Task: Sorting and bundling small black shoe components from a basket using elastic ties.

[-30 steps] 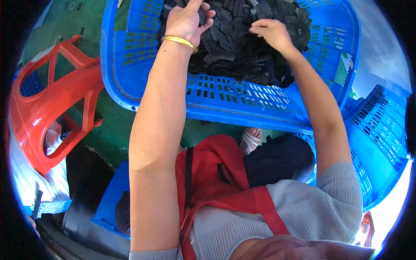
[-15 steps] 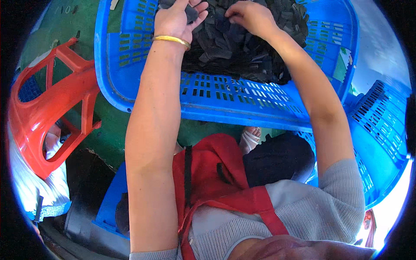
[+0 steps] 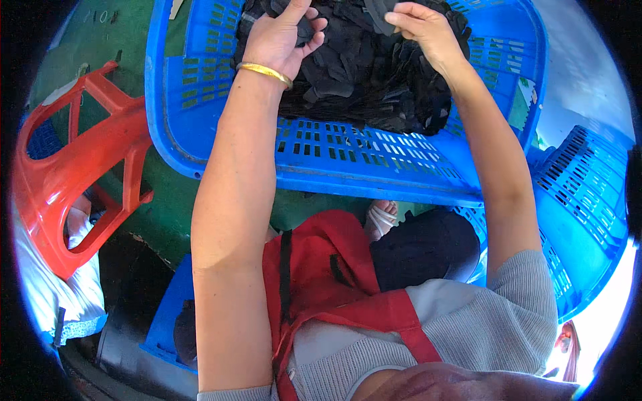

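A heap of flat black pieces [image 3: 361, 83], perhaps fabric or foam, fills much of a large blue slotted basket [image 3: 321, 184] in front of me. At its upper left, my left hand [image 3: 277, 43], with a gold bangle at the wrist, is curled around some dark pieces [image 3: 304, 30] that lie against the palm. Over the heap's right side, my right hand [image 3: 428, 32] pinches one flat black piece [image 3: 380, 16] between thumb and fingers. The top edge of the picture cuts off part of the held pieces.
On the left, a red plastic stool [image 3: 93, 167] lies tipped beside a white sack [image 3: 73, 294]. Another blue slotted basket [image 3: 582, 200] leans at the right. Green floor [image 3: 167, 214] shows below the big basket.
My right hand has risen off the heap and moved right, now with a black piece in its fingertips. My left hand stays in nearly the same place with its dark pieces.
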`<move>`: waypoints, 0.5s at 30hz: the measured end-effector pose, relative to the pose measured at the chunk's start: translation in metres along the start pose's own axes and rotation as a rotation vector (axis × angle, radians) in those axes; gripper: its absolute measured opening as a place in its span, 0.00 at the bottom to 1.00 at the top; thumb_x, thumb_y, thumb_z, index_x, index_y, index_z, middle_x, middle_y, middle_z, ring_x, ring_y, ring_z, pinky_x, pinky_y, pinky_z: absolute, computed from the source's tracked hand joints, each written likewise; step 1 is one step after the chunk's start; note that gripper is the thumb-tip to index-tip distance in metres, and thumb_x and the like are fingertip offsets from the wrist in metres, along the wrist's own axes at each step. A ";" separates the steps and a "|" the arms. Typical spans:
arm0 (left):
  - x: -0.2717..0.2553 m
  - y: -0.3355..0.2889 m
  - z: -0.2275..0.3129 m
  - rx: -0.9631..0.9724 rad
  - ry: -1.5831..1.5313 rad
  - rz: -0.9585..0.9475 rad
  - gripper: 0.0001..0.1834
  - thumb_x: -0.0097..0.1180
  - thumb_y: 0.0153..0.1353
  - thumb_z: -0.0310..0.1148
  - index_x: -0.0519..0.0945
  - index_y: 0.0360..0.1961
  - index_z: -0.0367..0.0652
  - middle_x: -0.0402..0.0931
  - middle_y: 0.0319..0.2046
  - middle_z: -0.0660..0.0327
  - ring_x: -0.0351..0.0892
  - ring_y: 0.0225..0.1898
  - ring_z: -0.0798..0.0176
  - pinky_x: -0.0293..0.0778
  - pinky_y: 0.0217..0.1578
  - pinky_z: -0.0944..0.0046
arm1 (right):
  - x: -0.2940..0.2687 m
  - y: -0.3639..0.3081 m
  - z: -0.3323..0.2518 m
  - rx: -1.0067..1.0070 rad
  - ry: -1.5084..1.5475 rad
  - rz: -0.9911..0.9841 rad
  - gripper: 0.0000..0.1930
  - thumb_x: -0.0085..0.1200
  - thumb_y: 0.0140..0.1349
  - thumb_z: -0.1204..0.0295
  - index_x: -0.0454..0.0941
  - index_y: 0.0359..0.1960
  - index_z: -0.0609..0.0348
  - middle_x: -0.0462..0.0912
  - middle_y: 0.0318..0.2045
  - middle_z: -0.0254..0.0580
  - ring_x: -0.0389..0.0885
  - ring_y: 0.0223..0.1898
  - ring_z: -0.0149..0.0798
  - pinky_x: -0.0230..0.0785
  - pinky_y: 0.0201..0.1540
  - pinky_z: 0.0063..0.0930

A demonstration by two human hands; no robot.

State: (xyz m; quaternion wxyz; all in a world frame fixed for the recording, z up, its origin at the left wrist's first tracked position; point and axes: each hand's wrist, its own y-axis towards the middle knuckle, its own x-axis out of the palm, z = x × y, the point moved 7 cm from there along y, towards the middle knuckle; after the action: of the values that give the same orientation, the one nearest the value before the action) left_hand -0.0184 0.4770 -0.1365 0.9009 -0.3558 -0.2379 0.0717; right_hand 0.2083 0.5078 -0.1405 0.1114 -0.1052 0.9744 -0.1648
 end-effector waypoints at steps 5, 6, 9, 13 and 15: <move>0.018 -0.010 0.000 0.038 0.012 -0.145 0.13 0.61 0.62 0.43 0.76 0.33 0.45 0.75 0.30 0.64 0.77 0.35 0.64 0.74 0.37 0.62 | 0.058 -0.005 -0.046 -0.066 0.126 -0.046 0.07 0.61 0.59 0.70 0.82 0.34 0.61 0.80 0.25 0.33 0.75 0.26 0.26 0.64 0.30 0.17; 0.026 -0.014 0.001 0.060 -0.005 -0.216 0.12 0.60 0.62 0.42 0.76 0.34 0.45 0.77 0.32 0.63 0.77 0.37 0.63 0.74 0.39 0.61 | 0.069 -0.004 -0.052 -0.245 0.004 -0.097 0.08 0.60 0.60 0.70 0.81 0.37 0.61 0.81 0.26 0.35 0.77 0.26 0.27 0.66 0.30 0.18; -0.008 -0.001 0.003 0.091 0.014 -0.021 0.10 0.59 0.63 0.39 0.76 0.36 0.44 0.78 0.34 0.61 0.78 0.38 0.62 0.75 0.39 0.61 | 0.084 0.006 -0.033 0.075 0.102 -0.188 0.07 0.58 0.61 0.70 0.81 0.37 0.60 0.80 0.26 0.34 0.77 0.26 0.26 0.65 0.29 0.17; -0.013 0.001 0.011 0.115 -0.076 0.175 0.09 0.61 0.62 0.36 0.76 0.30 0.44 0.76 0.28 0.62 0.77 0.31 0.64 0.74 0.33 0.62 | 0.067 0.014 0.025 -0.276 -0.906 0.013 0.17 0.64 0.51 0.56 0.83 0.41 0.47 0.85 0.37 0.38 0.83 0.41 0.42 0.74 0.46 0.35; -0.013 -0.001 0.009 0.119 -0.102 0.175 0.10 0.62 0.61 0.35 0.75 0.27 0.44 0.74 0.25 0.63 0.77 0.28 0.64 0.73 0.28 0.65 | 0.074 0.013 0.038 -0.342 -0.979 -0.046 0.18 0.65 0.51 0.55 0.83 0.40 0.48 0.85 0.37 0.38 0.83 0.41 0.43 0.74 0.46 0.37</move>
State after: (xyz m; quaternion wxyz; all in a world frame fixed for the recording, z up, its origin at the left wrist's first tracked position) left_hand -0.0345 0.4781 -0.1351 0.8975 -0.3171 -0.2466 0.1821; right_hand 0.1448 0.4908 -0.1935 0.5318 -0.2080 0.8186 0.0628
